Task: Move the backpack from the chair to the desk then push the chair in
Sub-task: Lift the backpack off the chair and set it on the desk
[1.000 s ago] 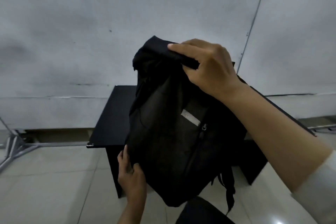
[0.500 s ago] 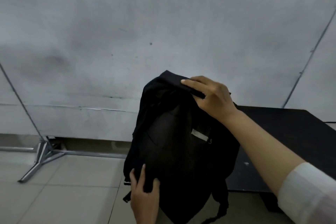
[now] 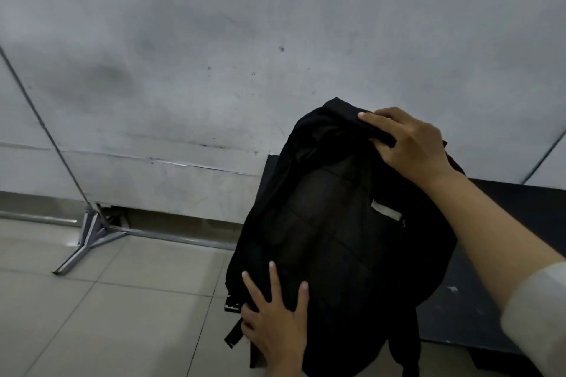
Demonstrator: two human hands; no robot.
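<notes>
Backpack (image 3: 333, 223) has swung from mid-air in front of the desk (image 3: 496, 285) to over its left end, lower now. Right hand (image 3: 410, 147) fingers pinch the top fold; left hand (image 3: 275, 324) fingers spread flat on the lower front. Looks near set-down; chair out of view.

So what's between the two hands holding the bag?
Only the black fabric backpack itself: the head view shows the right hand gripping its top and the left hand pressed flat low on its front.
</notes>
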